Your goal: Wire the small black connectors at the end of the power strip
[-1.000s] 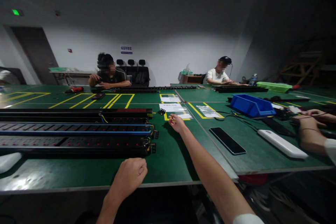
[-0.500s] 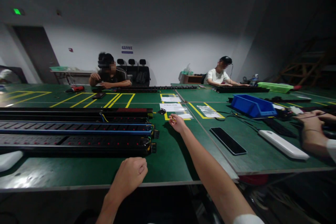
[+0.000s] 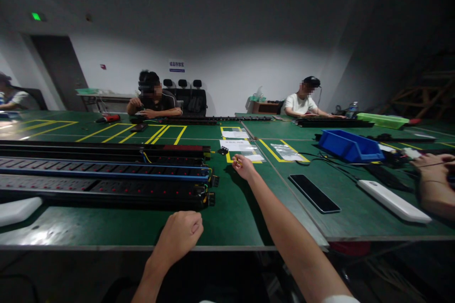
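My right hand [image 3: 243, 166] is held over the green table with its fingers pinched. A small yellow piece [image 3: 238, 163] shows at the fingertips, too small to name. Just beyond it sits a black perforated bracket [image 3: 223, 150]. My left hand [image 3: 180, 235] is curled into a fist at the table's front edge; what it holds, if anything, is hidden. Ahead of that fist lie long black power strips [image 3: 142, 191] with red dots along their tops. Among them runs a blue-edged strip [image 3: 117, 170]. Yellow wires [image 3: 209, 170] stick out at the right ends.
To the right lie a dark phone [image 3: 314, 193], a white oblong case [image 3: 393, 201] and a blue bin [image 3: 350, 146]. Paper sheets [image 3: 235, 145] lie inside yellow tape marks. Another person's hands [image 3: 433, 170] are at the far right. Two people sit across the table.
The view has turned slightly left, so the scene sits further right in it. Both my hands keep nearly the same pose over the table.
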`<action>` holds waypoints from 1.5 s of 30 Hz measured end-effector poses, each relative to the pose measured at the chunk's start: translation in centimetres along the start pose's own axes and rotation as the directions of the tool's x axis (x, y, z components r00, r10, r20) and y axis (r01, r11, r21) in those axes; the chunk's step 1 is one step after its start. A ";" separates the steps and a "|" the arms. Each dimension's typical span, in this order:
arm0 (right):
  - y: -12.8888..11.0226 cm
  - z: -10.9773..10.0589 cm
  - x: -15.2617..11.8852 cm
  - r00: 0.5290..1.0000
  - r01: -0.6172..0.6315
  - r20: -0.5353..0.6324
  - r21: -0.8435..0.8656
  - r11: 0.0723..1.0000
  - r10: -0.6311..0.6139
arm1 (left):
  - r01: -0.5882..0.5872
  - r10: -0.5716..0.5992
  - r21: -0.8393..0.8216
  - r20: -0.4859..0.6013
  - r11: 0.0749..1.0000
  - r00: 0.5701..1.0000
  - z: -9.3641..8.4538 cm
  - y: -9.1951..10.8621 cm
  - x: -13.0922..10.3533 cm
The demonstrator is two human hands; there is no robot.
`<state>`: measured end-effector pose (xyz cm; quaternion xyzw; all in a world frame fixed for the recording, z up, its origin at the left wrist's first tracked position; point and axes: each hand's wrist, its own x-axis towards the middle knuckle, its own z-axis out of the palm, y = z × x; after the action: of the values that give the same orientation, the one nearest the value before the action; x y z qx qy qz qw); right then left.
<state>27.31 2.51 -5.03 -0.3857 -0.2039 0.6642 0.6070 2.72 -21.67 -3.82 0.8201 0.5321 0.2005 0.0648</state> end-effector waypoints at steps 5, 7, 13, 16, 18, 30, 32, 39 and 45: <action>0.0 0.1 -0.1 1.000 0.002 -0.017 -0.001 1.000 -0.002 | 0.001 -0.001 0.018 0.004 1.000 1.000 0.0 0.1 0.0; 0.0 0.2 -0.1 1.000 0.000 -0.011 -0.003 1.000 0.000 | 0.004 -0.004 0.018 0.010 1.000 1.000 0.0 0.1 0.0; 0.0 0.2 -0.1 1.000 0.007 0.001 -0.015 1.000 -0.007 | -0.001 0.001 0.028 0.007 1.000 1.000 0.1 -0.1 0.1; 0.0 0.1 0.0 1.000 0.015 0.010 -0.018 1.000 -0.015 | 0.000 0.000 0.028 0.008 1.000 1.000 0.0 0.0 0.1; 0.0 0.0 0.0 1.000 0.010 0.008 -0.012 1.000 -0.010 | 0.004 -0.004 0.026 0.012 1.000 1.000 -0.1 0.1 0.1; 0.0 0.2 -0.2 1.000 0.000 -0.010 0.002 1.000 0.000 | 0.000 0.000 0.021 0.006 1.000 1.000 0.1 -0.1 0.0; 0.0 0.3 -0.2 1.000 -0.001 -0.008 0.004 1.000 0.001 | -0.001 0.001 0.019 0.005 1.000 1.000 0.1 -0.1 -0.1; -0.1 0.4 -0.4 1.000 -0.006 -0.015 0.010 1.000 0.006 | -0.005 0.005 0.044 0.006 0.999 1.000 0.4 -0.4 0.1; -0.1 0.4 -0.3 1.000 -0.006 -0.027 0.008 1.000 0.006 | -0.002 0.001 0.050 0.008 0.999 1.000 0.5 -0.4 0.0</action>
<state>27.04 2.32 -4.63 -0.3928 -0.1918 0.6617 0.6092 2.55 -21.42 -4.38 0.8226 0.5361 0.1838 0.0463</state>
